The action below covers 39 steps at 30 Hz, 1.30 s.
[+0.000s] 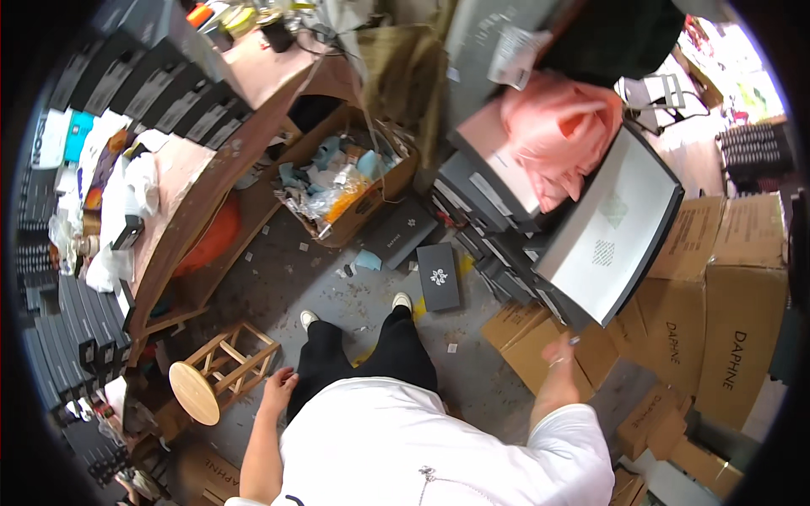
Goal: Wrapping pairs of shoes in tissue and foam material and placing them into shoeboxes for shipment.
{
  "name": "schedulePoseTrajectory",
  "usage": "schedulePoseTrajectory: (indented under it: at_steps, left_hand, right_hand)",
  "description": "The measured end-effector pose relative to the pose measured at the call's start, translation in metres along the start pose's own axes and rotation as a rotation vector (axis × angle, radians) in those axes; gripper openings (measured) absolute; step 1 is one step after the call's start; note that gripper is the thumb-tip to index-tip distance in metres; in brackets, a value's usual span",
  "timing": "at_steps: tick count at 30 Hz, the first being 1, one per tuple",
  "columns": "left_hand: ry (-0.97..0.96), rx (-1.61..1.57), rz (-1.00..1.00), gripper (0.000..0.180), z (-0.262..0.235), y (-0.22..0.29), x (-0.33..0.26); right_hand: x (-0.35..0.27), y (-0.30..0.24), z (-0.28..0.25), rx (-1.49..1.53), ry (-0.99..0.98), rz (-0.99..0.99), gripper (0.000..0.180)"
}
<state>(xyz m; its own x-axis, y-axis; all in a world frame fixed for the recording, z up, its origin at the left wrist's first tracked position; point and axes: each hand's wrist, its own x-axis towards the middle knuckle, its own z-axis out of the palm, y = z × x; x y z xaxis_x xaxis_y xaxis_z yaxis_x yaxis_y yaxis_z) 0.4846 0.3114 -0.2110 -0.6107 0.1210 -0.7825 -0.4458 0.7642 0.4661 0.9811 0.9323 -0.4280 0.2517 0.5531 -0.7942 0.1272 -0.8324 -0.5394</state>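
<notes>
Wooden stool [213, 378]: I'm seeing it lying just beside my left hand [278, 386].
Left hand: hanging open, empty.
Right hand [558, 352]: lifting the large flat box lid [609, 232], fingers clamped on its edge.

Scene is evenly lit and sharp at centre, blown out at upper right, bent and vignetted black toward the rim.

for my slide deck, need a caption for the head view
Standing person's right hand reaches toward a large white-topped box; left hand hangs beside a wooden stool.
</notes>
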Motion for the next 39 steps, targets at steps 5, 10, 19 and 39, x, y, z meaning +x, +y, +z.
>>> schedulePoseTrajectory:
  at_steps: [5, 10, 19, 39]
  left_hand:
    - [-0.062, -0.122, 0.074, 0.039, -0.02, -0.039, 0.026]
    - [-0.081, -0.339, 0.049, 0.041, -0.073, -0.081, 0.055]
    - [0.016, -0.716, -0.26, 0.03, -0.197, -0.294, 0.086]
    - [-0.132, -0.497, -0.013, 0.028, -0.148, -0.1, 0.143]
  right_hand:
    - [-0.208, 0.13, 0.135, -0.435, -0.323, 0.266, 0.082]
    - [-0.355, 0.163, 0.329, -0.744, -0.656, -0.112, 0.04]
    - [-0.577, 0.203, 0.475, -0.863, -1.167, -0.401, 0.039]
    - [-0.415, 0.22, 0.303, -1.152, -0.567, -0.773, 0.031]
